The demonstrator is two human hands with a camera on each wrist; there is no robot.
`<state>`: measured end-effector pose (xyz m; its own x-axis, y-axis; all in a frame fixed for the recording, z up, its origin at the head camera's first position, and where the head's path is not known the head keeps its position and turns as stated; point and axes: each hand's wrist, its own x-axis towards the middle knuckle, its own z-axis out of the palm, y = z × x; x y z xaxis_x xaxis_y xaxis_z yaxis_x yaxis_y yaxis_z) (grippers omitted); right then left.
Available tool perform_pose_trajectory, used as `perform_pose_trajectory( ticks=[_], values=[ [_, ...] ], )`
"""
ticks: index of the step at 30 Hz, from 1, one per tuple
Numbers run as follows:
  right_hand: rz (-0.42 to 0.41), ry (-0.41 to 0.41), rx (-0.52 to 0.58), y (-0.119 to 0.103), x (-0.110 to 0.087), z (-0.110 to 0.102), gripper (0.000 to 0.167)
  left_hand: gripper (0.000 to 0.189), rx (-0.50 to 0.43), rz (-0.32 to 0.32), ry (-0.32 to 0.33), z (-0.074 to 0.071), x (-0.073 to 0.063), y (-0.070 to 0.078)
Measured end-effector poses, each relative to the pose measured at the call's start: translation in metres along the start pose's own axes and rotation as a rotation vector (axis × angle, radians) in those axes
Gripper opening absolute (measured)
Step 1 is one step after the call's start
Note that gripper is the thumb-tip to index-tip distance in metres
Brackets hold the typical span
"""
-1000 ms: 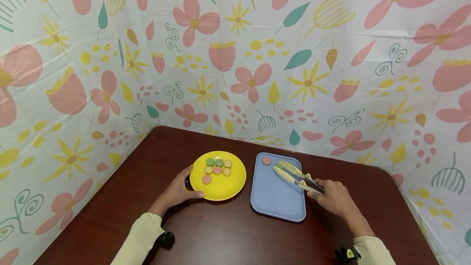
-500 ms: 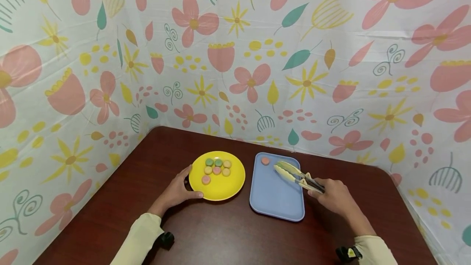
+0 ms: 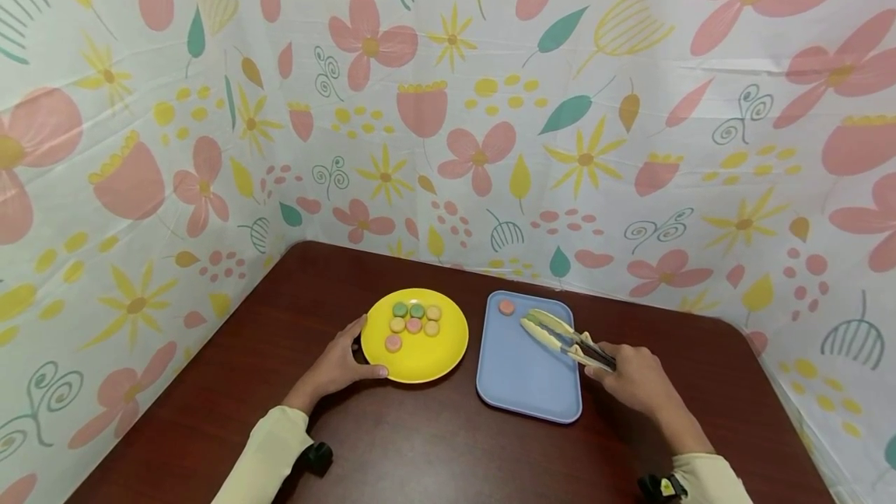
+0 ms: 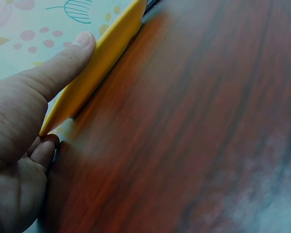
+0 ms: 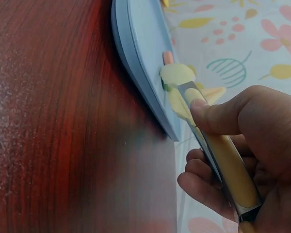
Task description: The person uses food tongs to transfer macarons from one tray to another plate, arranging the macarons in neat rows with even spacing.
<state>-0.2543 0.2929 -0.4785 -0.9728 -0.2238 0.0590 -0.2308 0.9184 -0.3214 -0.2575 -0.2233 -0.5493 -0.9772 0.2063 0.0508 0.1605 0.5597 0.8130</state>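
Note:
My left hand (image 3: 341, 360) grips the near-left rim of a round yellow plate (image 3: 444, 348), its thumb along the edge. In the left wrist view the plate (image 4: 99, 68) appears edge-on beside the thumb. Several green, cream and pink macarons (image 3: 414, 325) sit on the plate. With my right hand (image 3: 633, 376) I hold a pair of tongs (image 3: 577, 347), cream-tipped with metal arms, over the blue tray (image 3: 521, 379). Between the tong tips shows a green macaron (image 3: 535, 318), partly hidden. An orange-pink macaron (image 3: 506, 307) lies in the tray's far-left corner.
Plate and tray stand side by side with a gap between them on a dark wooden table (image 3: 420, 449). Flower-patterned cloth (image 3: 448, 115) rises behind the table and along its left and right sides.
The tongs' tips have drawn slightly closer together around the green macaron. My left hand, the plate and the tray stay where they were.

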Motion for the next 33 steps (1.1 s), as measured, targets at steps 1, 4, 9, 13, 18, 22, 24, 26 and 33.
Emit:
perform_pose_trajectory(
  ticks=[1, 4, 9, 13, 18, 22, 24, 26, 33],
  values=[
    [0.0, 0.001, 0.0, 0.0, -0.001, 0.0, 0.046, 0.12, 0.001, 0.0, -0.002, 0.0, 0.0, 0.0],
    [-0.008, 0.005, -0.009, -0.001, -0.002, -0.001, 0.044, 0.12, 0.0, 0.0, -0.005, 0.0, 0.0, 0.0],
    [-0.02, 0.014, -0.014, -0.003, -0.004, -0.002, 0.04, 0.12, -0.005, 0.002, -0.002, -0.001, 0.0, 0.0],
    [-0.024, 0.018, -0.018, -0.004, -0.006, -0.001, 0.036, 0.12, -0.005, 0.01, -0.004, 0.0, 0.0, 0.0],
    [-0.037, 0.021, -0.022, -0.005, -0.007, -0.001, 0.036, 0.12, -0.002, 0.008, -0.005, 0.0, 0.001, 0.001],
    [-0.045, 0.034, -0.013, -0.006, -0.006, -0.004, 0.038, 0.121, 0.004, 0.001, -0.006, -0.001, 0.001, 0.001],
    [-0.057, 0.051, -0.011, -0.008, -0.005, -0.006, 0.038, 0.121, 0.006, -0.003, -0.007, -0.001, 0.0, 0.001],
    [-0.081, 0.081, -0.016, -0.011, -0.004, -0.009, 0.037, 0.121, 0.007, -0.005, -0.006, -0.001, 0.001, 0.0],
    [-0.151, 0.143, -0.01, -0.031, -0.002, -0.023, 0.04, 0.121, 0.002, -0.018, -0.006, 0.0, 0.0, 0.002]
  ],
)
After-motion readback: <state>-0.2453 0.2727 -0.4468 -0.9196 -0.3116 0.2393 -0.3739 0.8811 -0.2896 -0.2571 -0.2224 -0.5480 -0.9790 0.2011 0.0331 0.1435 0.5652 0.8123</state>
